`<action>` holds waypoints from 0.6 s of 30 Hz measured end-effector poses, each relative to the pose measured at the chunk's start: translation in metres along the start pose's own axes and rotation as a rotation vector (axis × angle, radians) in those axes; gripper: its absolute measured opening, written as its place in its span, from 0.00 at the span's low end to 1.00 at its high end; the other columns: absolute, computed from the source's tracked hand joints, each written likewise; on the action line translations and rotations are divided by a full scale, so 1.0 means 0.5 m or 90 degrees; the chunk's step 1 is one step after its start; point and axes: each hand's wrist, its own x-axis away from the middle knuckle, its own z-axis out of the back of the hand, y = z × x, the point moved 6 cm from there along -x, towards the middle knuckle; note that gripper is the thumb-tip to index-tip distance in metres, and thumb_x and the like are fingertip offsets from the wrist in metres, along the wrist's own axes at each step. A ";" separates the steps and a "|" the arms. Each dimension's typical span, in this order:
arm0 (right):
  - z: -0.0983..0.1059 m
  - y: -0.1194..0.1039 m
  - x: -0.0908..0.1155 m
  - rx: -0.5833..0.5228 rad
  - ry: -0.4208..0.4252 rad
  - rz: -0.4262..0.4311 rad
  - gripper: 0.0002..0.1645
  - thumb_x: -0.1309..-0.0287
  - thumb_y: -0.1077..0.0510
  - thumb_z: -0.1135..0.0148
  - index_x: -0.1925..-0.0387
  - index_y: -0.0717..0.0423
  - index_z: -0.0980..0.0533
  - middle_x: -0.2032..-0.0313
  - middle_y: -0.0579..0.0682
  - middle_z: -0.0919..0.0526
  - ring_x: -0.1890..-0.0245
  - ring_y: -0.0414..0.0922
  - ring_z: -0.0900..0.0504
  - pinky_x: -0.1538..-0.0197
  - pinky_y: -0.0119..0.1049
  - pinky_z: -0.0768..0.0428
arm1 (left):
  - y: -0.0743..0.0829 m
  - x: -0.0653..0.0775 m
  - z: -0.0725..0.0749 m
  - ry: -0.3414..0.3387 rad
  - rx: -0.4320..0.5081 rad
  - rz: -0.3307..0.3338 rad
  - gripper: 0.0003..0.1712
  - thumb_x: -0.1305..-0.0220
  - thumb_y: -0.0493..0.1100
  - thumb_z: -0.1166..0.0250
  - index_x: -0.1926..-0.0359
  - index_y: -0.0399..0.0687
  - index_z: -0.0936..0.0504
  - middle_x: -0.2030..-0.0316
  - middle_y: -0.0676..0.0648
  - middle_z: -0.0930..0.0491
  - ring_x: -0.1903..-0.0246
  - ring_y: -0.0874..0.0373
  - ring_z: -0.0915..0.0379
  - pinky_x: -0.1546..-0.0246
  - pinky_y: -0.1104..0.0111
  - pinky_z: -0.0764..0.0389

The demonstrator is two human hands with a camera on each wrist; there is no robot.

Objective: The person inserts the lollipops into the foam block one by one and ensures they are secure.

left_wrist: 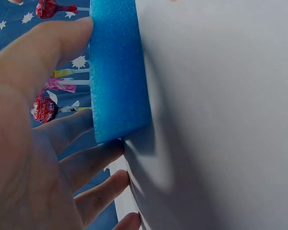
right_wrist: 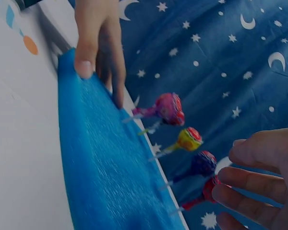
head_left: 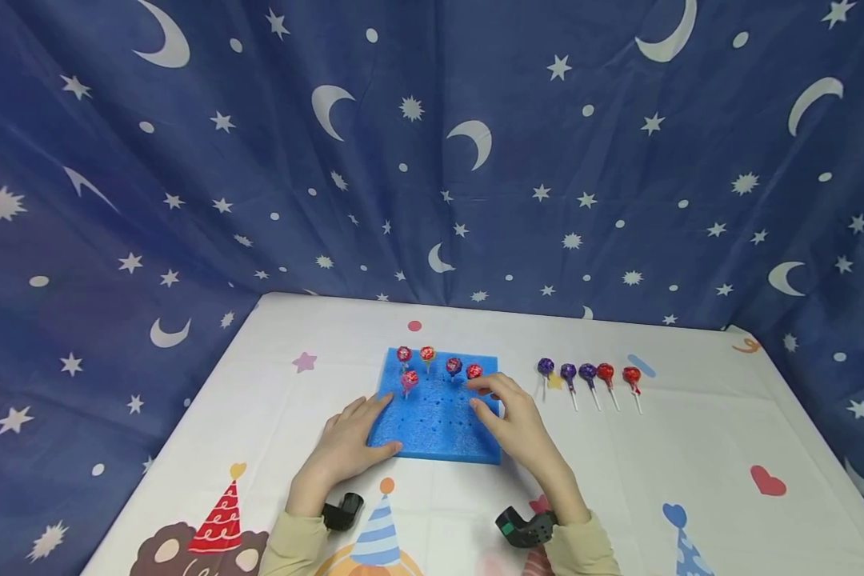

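Observation:
A blue foam block [head_left: 432,432] with rows of small holes lies on the table. Several wrapped lollipops stand in its back part: a dark red one [head_left: 404,354], a red-and-yellow one [head_left: 428,353], a pink one [head_left: 410,381], a dark blue one [head_left: 454,366] and a red one [head_left: 474,371]. My left hand [head_left: 349,440] rests against the block's left side, thumb on the front edge, other fingers extended along the side. Over the block's right side hovers my right hand [head_left: 514,420], thumb and fingers spread, fingertips close by the red lollipop's head.
To the right of the block lies a row of loose lollipops, purple ones [head_left: 568,371] and red ones [head_left: 631,374], sticks toward me. The white tablecloth [head_left: 691,464] carries printed party figures. Behind the table hangs a blue curtain [head_left: 518,240] with moons and stars.

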 end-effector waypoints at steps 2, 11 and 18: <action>0.007 0.008 0.002 -0.010 0.004 -0.009 0.13 0.37 0.58 0.39 0.51 0.51 0.21 0.54 0.51 0.17 0.51 0.46 0.22 0.47 0.52 0.22 | 0.000 0.000 0.000 -0.001 -0.001 -0.001 0.45 0.43 0.58 0.33 0.28 0.51 0.39 0.30 0.40 0.38 0.29 0.38 0.48 0.35 0.37 0.46; 0.039 0.035 0.005 -0.003 0.052 -0.009 0.13 0.39 0.60 0.38 0.52 0.51 0.20 0.55 0.50 0.16 0.53 0.46 0.20 0.49 0.50 0.20 | -0.005 0.003 -0.001 -0.003 -0.007 -0.002 0.45 0.43 0.58 0.33 0.28 0.52 0.39 0.30 0.40 0.38 0.29 0.37 0.49 0.35 0.35 0.46; 0.058 0.065 0.003 0.001 0.093 -0.031 0.11 0.39 0.61 0.39 0.54 0.53 0.20 0.56 0.50 0.16 0.53 0.47 0.20 0.50 0.50 0.20 | -0.002 -0.001 -0.003 -0.003 -0.009 -0.010 0.45 0.43 0.59 0.34 0.28 0.52 0.39 0.30 0.40 0.37 0.29 0.37 0.48 0.35 0.36 0.45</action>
